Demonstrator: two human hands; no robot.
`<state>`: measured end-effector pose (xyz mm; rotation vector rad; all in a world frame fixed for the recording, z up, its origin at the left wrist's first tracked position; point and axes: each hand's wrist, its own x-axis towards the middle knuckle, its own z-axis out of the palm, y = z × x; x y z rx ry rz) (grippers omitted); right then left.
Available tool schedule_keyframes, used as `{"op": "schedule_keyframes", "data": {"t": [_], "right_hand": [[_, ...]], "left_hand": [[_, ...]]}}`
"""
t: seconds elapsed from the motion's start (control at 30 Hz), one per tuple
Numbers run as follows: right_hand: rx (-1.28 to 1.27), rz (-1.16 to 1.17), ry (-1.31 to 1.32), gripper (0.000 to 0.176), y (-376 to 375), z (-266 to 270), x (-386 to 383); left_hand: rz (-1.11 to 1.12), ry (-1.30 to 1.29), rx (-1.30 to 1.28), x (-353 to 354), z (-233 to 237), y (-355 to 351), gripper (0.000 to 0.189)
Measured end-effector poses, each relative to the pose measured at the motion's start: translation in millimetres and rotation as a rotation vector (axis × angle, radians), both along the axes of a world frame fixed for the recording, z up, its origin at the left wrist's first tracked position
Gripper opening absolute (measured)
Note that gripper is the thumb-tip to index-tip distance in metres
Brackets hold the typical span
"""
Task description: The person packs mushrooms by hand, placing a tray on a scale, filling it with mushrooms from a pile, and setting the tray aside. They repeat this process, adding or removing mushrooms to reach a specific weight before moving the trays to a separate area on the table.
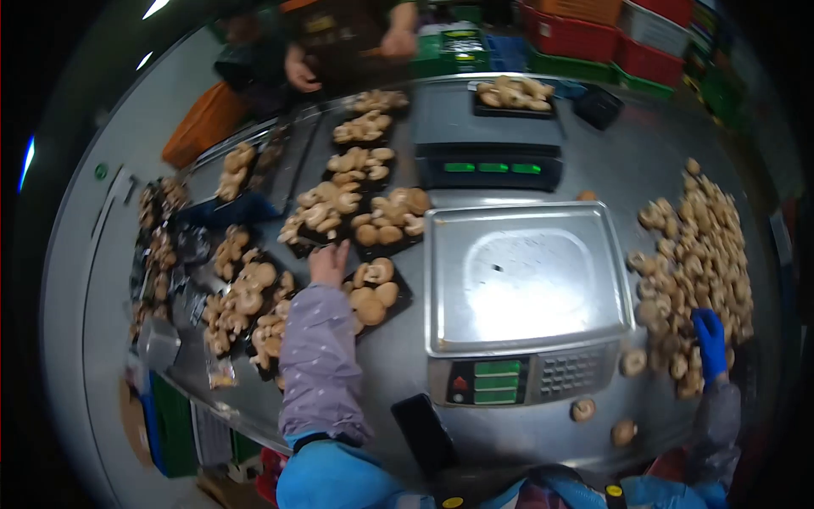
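Observation:
My bare left hand (pixel 329 265) reaches to the near edge of a black tray of mushrooms (pixel 322 208). Its fingers are stretched and apart, with the fingertips right at the tray's edge. Beside that hand, more mushrooms (pixel 373 293) lie on another black tray close to my sleeve. My right hand (pixel 710 338), in a blue glove, is down at a large loose pile of mushrooms (pixel 699 246) on the right. Its fingers are bent together among the caps; what they hold is hidden. Between my hands stands a weighing scale (pixel 526 280) with a bare metal pan.
A second scale (pixel 487 153) carries a filled mushroom tray (pixel 513 95). Beyond the table stands another person (pixel 348 42). A phone (pixel 424 433) lies near the front edge, with a few loose mushrooms (pixel 623 433) to its right. Stacked crates (pixel 577 38) rise behind.

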<state>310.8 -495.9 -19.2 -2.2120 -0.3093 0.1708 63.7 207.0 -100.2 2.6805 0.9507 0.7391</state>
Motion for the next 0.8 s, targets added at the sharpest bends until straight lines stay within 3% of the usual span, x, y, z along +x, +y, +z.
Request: {"op": "schedule_keyframes", "data": {"t": [0.07,0.1,0.13,0.17,0.2,0.23,0.27,0.33,0.37,0.47,0.53,0.6,0.67,0.73,0.8], "right_hand": [[-0.042,-0.081,-0.158,0.027,-78,-41,17],[-0.365,-0.185,-0.166,0.035,-99,-26,11],[-0.459,-0.156,-0.335,0.042,-151,-45,20],[-0.691,-0.183,-0.404,0.047,-192,-51,24],[-0.862,-0.292,-0.495,0.047,-237,-65,25],[-0.994,-0.372,-0.468,0.046,-249,-54,12],[-1.117,-0.44,-0.437,0.046,-260,-50,4],[-1.115,-0.452,-0.219,0.037,-305,-57,-1],[-0.85,-0.442,-0.309,0.027,-353,-89,-1],[-0.871,-0.394,-0.281,0.032,-347,-76,-25],[-0.794,-0.434,-0.689,0.024,-340,-82,-33],[-0.96,-0.487,-0.806,0.025,-298,-39,-39],[-0.994,-0.525,-0.735,0.022,-300,-28,-40],[-1.028,-0.521,-0.489,0.019,-319,-33,-38],[-0.988,-0.469,-0.459,0.016,-326,-34,-34]], "left_hand": [[-0.023,0.047,-0.135,-6,15,-15,0.036],[-0.056,0.093,-0.169,-9,19,-19,0.04],[-0.067,0.043,-0.08,-12,22,-33,0.042],[-0.097,0.024,-0.178,-13,20,-34,0.043],[-0.137,-0.068,-0.219,-10,25,-45,0.027],[0.041,-0.562,-0.919,1,22,-44,0.026],[0.261,-1.042,-1.613,9,20,-43,0.04],[0.142,-1.021,-1.663,11,44,-74,0.054],[0.151,-0.99,-1.658,16,65,-100,0.051],[0.035,-0.873,-1.666,23,91,-141,0.049],[0.004,-0.76,-1.607,29,108,-170,0.042],[-0.052,-0.702,-1.586,33,120,-196,0.04],[-0.206,-0.605,-1.59,37,128,-229,0.035],[-0.375,-0.405,-1.572,35,127,-271,0.037],[-0.465,-0.025,-1.593,30,125,-321,0.038]]}}
